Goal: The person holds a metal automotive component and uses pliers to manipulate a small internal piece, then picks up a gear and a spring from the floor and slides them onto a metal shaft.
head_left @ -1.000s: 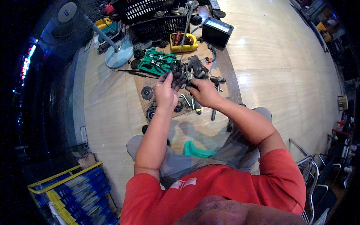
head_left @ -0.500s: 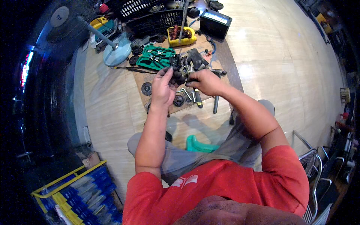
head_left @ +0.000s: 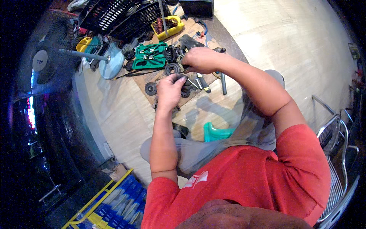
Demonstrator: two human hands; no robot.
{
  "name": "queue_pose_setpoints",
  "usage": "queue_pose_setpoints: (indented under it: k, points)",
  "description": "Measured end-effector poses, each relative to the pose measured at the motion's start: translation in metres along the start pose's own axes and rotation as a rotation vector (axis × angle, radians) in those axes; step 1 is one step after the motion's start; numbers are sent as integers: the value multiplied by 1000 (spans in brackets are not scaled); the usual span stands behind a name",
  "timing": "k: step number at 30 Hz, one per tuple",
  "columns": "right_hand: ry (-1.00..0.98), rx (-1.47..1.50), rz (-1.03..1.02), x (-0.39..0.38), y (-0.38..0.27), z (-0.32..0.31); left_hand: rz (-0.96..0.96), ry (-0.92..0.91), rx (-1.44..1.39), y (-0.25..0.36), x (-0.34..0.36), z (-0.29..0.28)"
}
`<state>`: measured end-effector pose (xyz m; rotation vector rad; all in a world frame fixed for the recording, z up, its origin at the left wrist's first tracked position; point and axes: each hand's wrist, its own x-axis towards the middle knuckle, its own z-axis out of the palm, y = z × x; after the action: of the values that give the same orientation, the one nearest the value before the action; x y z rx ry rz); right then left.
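My left hand (head_left: pixel 170 91) is closed in a pinch low over the brown board (head_left: pixel 184 102); what its fingers hold, if anything, is too small to make out. Farther up and to the right, my right hand (head_left: pixel 203 60) is bent downward, its fingers curled against dark parts. Whatever it grips is hidden under it. Between the hands lies a black ringed disc (head_left: pixel 172 69), and a dark machine part (head_left: pixel 172 54) sits just beyond it. Left of my left hand is another black disc (head_left: pixel 151 88). A yellow-and-black handled tool (head_left: pixel 204 83) lies right of my left fingertips.
A green tool case (head_left: pixel 144 63) lies open behind the hands. Beyond it are a yellow cut-open container (head_left: pixel 176 28) with reddish-brown scraps and black crates (head_left: pixel 114 17). A fan base (head_left: pixel 111 63) stands left. A hammer handle (head_left: pixel 223 84) lies right; a green stool (head_left: pixel 218 133) is near my legs.
Both hands were together at a dark part; now they are apart, the left lower and nearer me. The black ringed disc now shows between them. The view has shifted.
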<state>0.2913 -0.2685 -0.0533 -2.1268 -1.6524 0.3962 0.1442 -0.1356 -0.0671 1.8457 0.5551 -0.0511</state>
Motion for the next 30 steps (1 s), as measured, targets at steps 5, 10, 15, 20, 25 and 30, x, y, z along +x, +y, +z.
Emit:
queue_pose_setpoints:
  k: [5,10,15,20,25,30]
  points:
    - [55,-12,97,-2,-5,5,29,66,276,14,-3,13]
    - [123,118,161,-1,-21,10,-75,301,62,17,0,16]
    - [163,264,204,-4,-34,21,14,361,-569,-2,16,9]
    - [166,280,237,-1,-36,39,-19,228,-982,-8,17,3]
    - [167,277,250,1,-39,35,-14,219,-1093,-8,15,1]
    - [213,272,203,2,-37,44,80,255,-1052,-15,18,2]
